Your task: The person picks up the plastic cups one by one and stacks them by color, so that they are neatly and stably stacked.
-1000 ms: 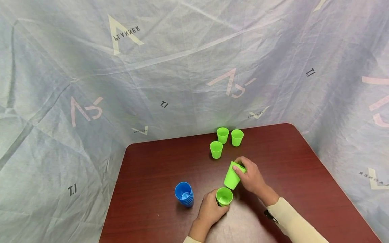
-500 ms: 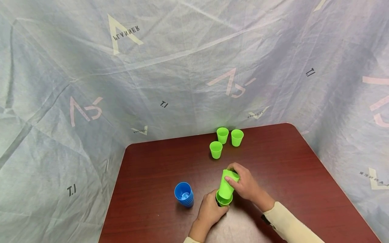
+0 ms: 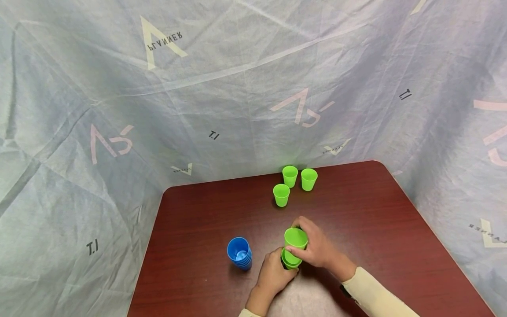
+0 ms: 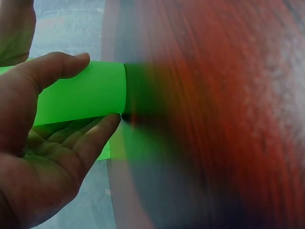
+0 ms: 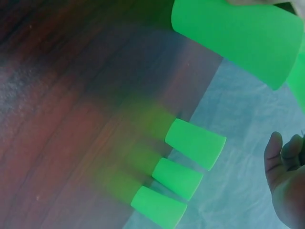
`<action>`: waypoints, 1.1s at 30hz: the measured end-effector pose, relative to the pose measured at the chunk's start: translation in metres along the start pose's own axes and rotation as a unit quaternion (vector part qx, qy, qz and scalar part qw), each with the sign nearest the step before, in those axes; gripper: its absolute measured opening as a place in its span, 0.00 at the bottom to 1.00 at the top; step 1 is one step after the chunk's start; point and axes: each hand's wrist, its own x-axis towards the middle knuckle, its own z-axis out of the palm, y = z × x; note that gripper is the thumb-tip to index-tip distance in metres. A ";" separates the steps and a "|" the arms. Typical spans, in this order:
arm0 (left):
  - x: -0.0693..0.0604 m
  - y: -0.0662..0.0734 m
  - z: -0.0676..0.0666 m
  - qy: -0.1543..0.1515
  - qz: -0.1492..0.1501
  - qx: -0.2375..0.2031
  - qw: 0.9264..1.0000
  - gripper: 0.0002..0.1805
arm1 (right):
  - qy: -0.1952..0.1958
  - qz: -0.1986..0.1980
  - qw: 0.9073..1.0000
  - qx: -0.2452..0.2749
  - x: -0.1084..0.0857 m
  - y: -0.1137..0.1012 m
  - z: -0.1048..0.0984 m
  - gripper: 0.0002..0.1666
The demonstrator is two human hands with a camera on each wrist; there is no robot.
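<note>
In the head view my left hand (image 3: 273, 274) holds a bright green plastic cup (image 3: 292, 265) upright near the front of the table, its fingers around the side. The left wrist view shows the thumb (image 4: 62, 67) on top of this cup (image 4: 83, 93) and the fingers below. My right hand (image 3: 318, 246) grips a second green cup (image 3: 295, 237) just above the first. The bottom of this second cup is inside the lower cup's rim, and it leans slightly. How deep it sits is hidden.
A stack of nested blue cups (image 3: 240, 254) stands left of my hands. Three more green cups (image 3: 281, 196) stand upright at the back of the dark red table (image 3: 206, 211). Behind hangs a grey fabric sheet (image 3: 245, 110) with printed letters.
My right hand has moved left and down, bringing its cup from beside the lower cup into its mouth. That cup has tipped nearer upright. My left hand stays in place.
</note>
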 end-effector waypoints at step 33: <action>-0.002 -0.002 -0.001 -0.009 0.010 -0.003 1.000 0.19 | -0.072 -0.017 0.997 -0.015 -0.027 0.014 0.022 0.43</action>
